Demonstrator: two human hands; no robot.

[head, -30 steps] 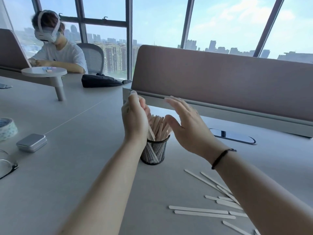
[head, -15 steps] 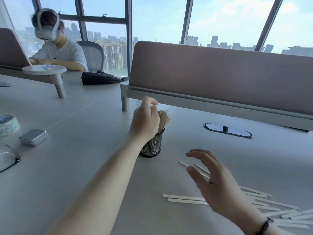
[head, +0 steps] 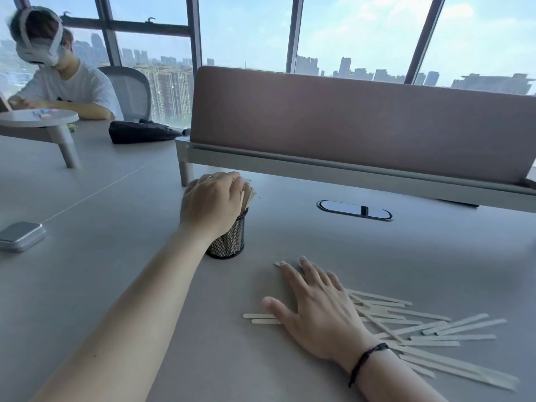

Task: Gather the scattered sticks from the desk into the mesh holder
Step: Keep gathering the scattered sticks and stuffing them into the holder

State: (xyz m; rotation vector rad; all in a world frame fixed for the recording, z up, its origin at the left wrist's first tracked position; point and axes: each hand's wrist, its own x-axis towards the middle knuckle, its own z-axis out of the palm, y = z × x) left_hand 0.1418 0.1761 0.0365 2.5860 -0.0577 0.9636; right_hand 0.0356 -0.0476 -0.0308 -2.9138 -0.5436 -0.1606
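A black mesh holder stands on the grey desk, with several pale wooden sticks upright in it. My left hand rests over the holder's top, fingers curled around the stick tops. Many loose sticks lie scattered on the desk at the right. My right hand lies flat on the left end of that scatter, fingers spread, covering some sticks; two stick ends poke out left of its thumb.
A desk divider panel stands behind the holder, with a cable grommet in the desk before it. A silver tin lies at the left. Farther back are a black bag, a small round stand and a seated person wearing a headset.
My right hand has dropped from beside the holder to the scattered sticks and now lies flat on them. My left hand has stayed at the holder, settling over the stick tops.
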